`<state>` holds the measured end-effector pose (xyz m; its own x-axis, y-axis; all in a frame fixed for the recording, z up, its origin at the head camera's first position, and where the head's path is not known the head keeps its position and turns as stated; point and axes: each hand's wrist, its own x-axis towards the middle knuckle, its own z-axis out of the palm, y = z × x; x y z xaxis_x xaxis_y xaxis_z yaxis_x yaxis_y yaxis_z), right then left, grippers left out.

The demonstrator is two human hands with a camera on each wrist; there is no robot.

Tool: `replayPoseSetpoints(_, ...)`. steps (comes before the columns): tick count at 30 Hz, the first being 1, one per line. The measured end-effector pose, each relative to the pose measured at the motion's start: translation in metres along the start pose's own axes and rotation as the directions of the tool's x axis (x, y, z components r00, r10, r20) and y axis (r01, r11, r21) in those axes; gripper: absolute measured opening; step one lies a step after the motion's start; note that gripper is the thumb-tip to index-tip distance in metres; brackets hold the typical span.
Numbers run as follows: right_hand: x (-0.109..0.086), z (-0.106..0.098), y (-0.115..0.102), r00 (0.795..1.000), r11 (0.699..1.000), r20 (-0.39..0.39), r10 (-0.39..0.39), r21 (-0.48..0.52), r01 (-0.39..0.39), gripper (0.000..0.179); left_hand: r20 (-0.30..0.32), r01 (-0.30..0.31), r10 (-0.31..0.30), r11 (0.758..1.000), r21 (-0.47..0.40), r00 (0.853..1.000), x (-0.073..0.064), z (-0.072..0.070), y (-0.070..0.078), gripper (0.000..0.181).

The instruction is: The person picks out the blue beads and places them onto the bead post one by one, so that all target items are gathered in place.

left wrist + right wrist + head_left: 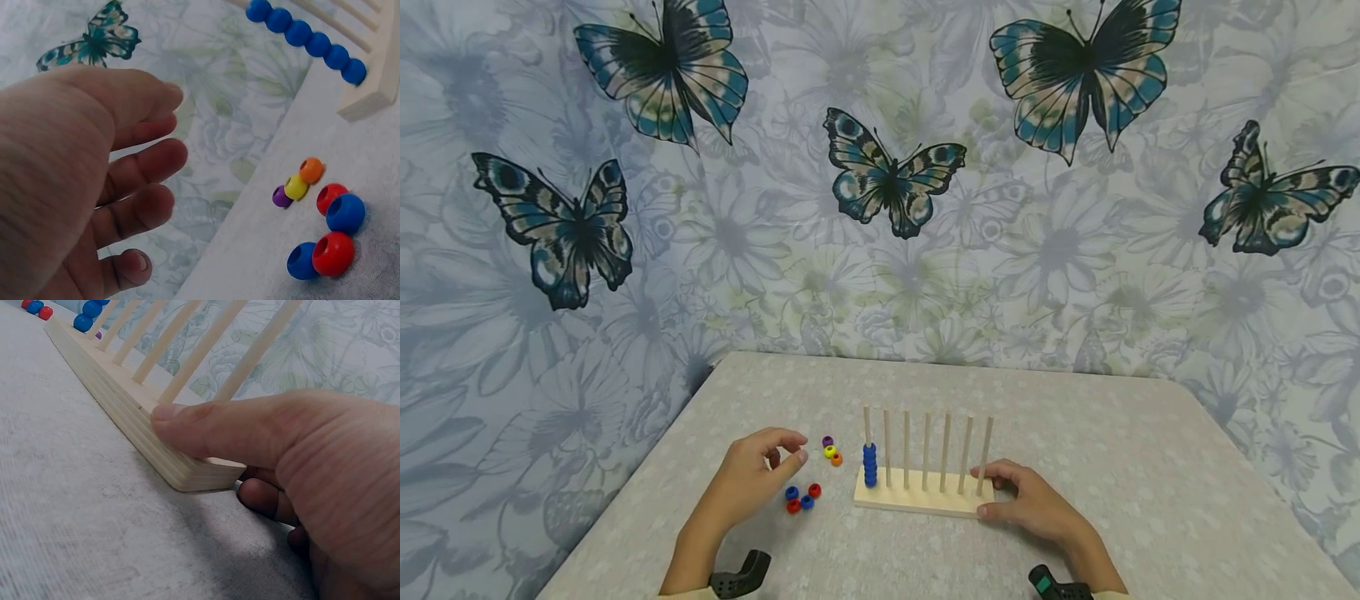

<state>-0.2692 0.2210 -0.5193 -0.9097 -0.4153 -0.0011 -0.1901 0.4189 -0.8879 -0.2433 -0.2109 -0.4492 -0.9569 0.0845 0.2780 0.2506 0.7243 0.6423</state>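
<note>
Left hand (pixel 754 468) released, fingers loosely bent, near loose beads (pixel 815 491). Right hand (pixel 1036 503) grips base (pixel 917 498) at right end. Six-bead blue stack (pixel 870 467) on leftmost peg (pixel 867 423).

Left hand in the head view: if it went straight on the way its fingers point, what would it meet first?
Going by the head view, the left hand would probably meet the purple bead or the yellow bead first; its height is unclear, so it might pass over them.

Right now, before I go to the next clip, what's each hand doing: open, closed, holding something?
Left hand: open, holding nothing.
Right hand: gripping one end of the wooden peg stand.
</note>
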Motion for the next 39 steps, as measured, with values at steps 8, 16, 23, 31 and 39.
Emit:
replayPoseSetpoints(8, -0.001, -0.001, -0.001, 1.0, 1.0, 0.001, 0.0, -0.007, 0.0, 0.048, 0.198, 0.072, -0.068, 0.997, -0.014, 0.978, 0.002, 0.007, -0.011, 0.011)
replayPoseSetpoints(16, 0.0, -0.002, 0.0, 1.0, 1.0, 0.006, -0.012, -0.008, 0.012, 0.048, 0.362, 0.047, -0.031, 0.998, -0.038, 0.932, 0.001, 0.008, -0.02, 0.015)
replayPoseSetpoints(23, 0.0, -0.001, 0.0, 1.0, 1.0, 0.003, -0.013, -0.016, 0.013, 0.049, 0.416, -0.015, 0.034, 0.999, -0.048, 0.909, -0.001, 0.013, -0.026, 0.022)
replayPoseSetpoints(31, -0.001, -0.001, -0.002, 1.0, 1.0, -0.008, -0.001, -0.029, 0.0, 0.05, 0.416, -0.027, 0.032, 0.999, -0.019, 0.909, -0.001, 0.018, -0.03, 0.02)
replayPoseSetpoints(39, 0.0, 0.0, -0.002, 1.0, 1.0, -0.015, 0.007, -0.024, -0.008, 0.05, 0.407, -0.016, 0.024, 1.0, -0.022, 0.913, -0.001, 0.022, -0.033, 0.021)
